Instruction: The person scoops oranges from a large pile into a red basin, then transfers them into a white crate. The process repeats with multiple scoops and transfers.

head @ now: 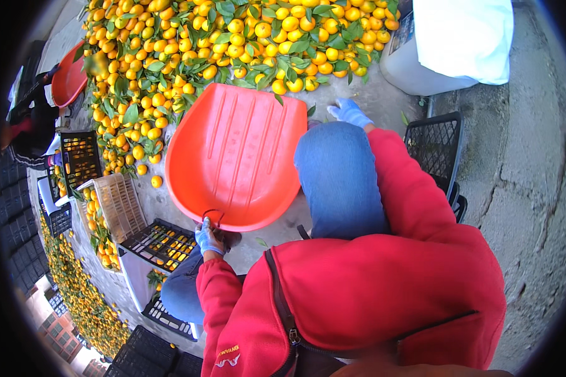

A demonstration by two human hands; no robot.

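Observation:
A large red plastic scoop, ribbed inside and holding no fruit, rests on the concrete floor before me. Its straight lip faces a wide heap of leafy mandarins. My left hand, in a blue-and-white glove, grips the scoop's near rim beside a dark wire loop. Beyond my bent knee, my gloved right hand reaches low over the floor near the heap's edge. Its fingers look apart, and nothing shows in them.
Mandarins fill a pale crate on the left, beside a black slatted crate. Another person works at far left near a second red scoop. At right stand a white container and a black crate.

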